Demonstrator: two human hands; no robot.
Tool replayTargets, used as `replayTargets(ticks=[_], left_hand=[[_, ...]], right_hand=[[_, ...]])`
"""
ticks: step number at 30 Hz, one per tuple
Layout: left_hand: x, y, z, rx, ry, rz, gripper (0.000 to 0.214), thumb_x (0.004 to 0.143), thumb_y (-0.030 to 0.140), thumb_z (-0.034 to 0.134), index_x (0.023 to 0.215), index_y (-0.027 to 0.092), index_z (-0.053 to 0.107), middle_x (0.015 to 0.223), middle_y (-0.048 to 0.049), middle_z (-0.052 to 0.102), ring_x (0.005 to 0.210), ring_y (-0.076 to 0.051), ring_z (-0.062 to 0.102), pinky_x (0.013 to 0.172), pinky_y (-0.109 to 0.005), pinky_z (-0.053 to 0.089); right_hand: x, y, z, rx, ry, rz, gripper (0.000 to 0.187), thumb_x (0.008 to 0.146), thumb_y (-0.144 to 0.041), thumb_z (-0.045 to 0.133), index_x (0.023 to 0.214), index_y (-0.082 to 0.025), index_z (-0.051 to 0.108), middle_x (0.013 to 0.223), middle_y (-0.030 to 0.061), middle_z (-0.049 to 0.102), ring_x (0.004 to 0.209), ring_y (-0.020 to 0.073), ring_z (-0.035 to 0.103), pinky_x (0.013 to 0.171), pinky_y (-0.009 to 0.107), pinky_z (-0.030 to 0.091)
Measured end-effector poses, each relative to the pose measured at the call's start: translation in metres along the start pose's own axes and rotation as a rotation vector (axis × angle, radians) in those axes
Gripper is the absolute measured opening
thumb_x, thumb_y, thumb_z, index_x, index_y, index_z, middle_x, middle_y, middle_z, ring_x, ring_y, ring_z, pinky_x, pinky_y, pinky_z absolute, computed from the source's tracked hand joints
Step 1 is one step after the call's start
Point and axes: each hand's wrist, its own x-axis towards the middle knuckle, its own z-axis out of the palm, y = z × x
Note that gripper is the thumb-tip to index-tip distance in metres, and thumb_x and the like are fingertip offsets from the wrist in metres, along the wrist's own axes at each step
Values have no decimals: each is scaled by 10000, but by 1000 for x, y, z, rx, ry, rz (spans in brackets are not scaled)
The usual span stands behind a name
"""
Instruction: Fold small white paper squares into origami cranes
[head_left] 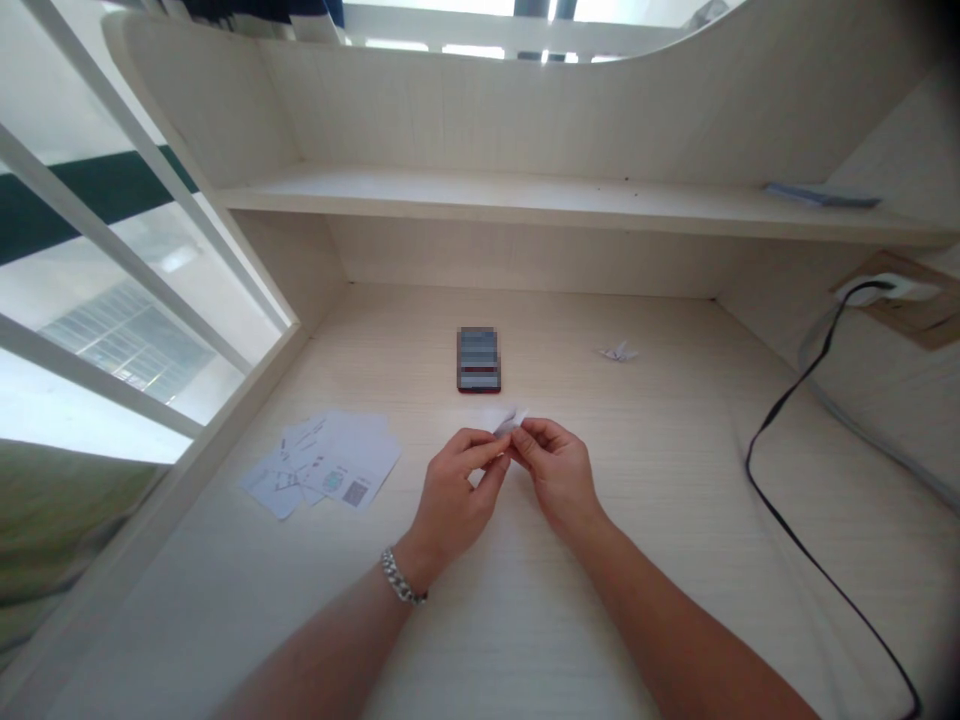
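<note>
Between left hand (450,495), right hand (559,478), folded paper (508,423)

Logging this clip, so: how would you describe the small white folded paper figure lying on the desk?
On the pale wood-grain desk, find the dark rectangular phone at the back. To its right sits a tiny white folded paper figure, separate from the paper piece pinched between the left hand and right hand.
</note>
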Motion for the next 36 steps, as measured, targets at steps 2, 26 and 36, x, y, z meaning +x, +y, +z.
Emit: replayTargets(ticks=[2, 26, 36], left_hand=[[0, 0, -1, -9, 42, -25, 171, 787, 205, 579, 928, 183, 672, 864, -47, 607, 753, -122, 580, 688, -242, 490], [1, -5, -4, -31, 87, -244, 165, 782, 290, 566, 875, 187, 655, 847, -32, 691, 754, -144, 640, 722, -256, 515], [5, -19, 0, -144, 85, -331, 175, 751, 306, 596, 848, 169, 647, 843, -60, 679, 757, -167, 635, 665, -276, 514]], right_hand=[[0, -1, 1, -19, 3, 4, 177, 652, -268, 723, 753, -168, 618, 673, -28, 636, 624, 104, 601, 675, 280, 524], [-6, -1, 2, -489, -72, -149, 140, 735, -299, 613, 797, -175, 593, 680, 3, 596, 619, 139, 552, 567, 271, 476], [-9, -3, 3, -604, -75, -157, 138, 750, -312, 598, 801, -185, 610, 705, 17, 611, 608, 145, 547, 571, 267, 448]])
